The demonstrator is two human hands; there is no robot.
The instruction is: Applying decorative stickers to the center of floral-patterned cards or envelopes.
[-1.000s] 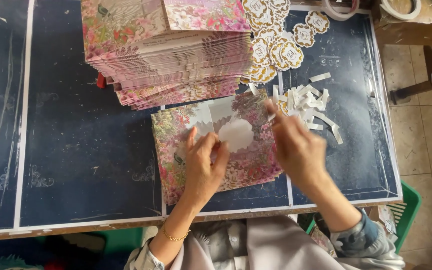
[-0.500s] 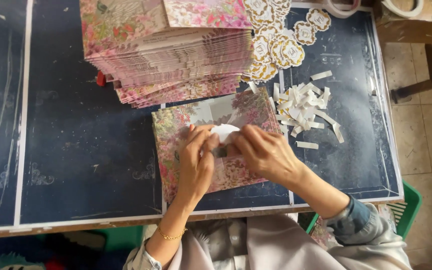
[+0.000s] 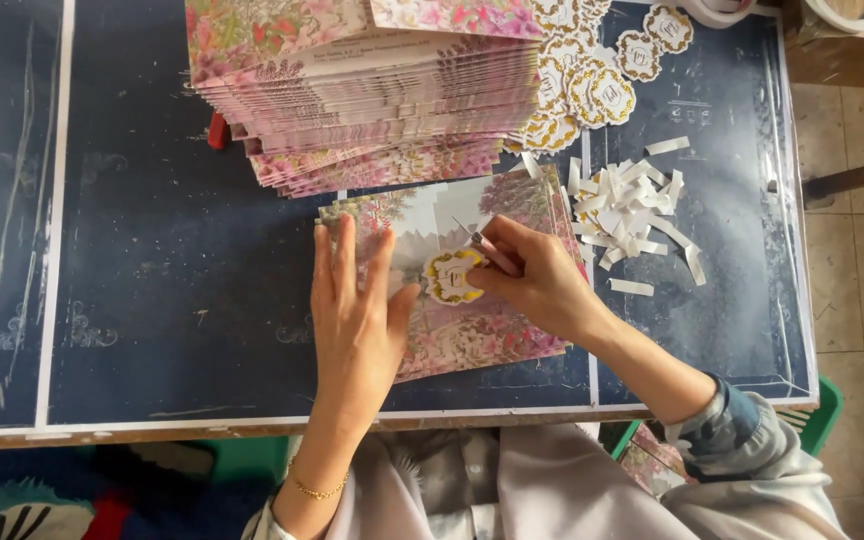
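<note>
So from the head cam, the round gold-trimmed seal (image 3: 452, 276) sits right in the middle of the floral card (image 3: 472, 330) on the dark table (image 3: 152, 280), squeezed between both hands. The left hand (image 3: 357, 320) lies flat and open on the card, fingers spread, thumb tip touching the seal's left edge. The right hand (image 3: 542, 285) is curled, fingertips pressing the seal's right edge while gripping a thin pointed tool (image 3: 487, 248); scrap white paper strips (image 3: 632, 210) lie just beside it.
</note>
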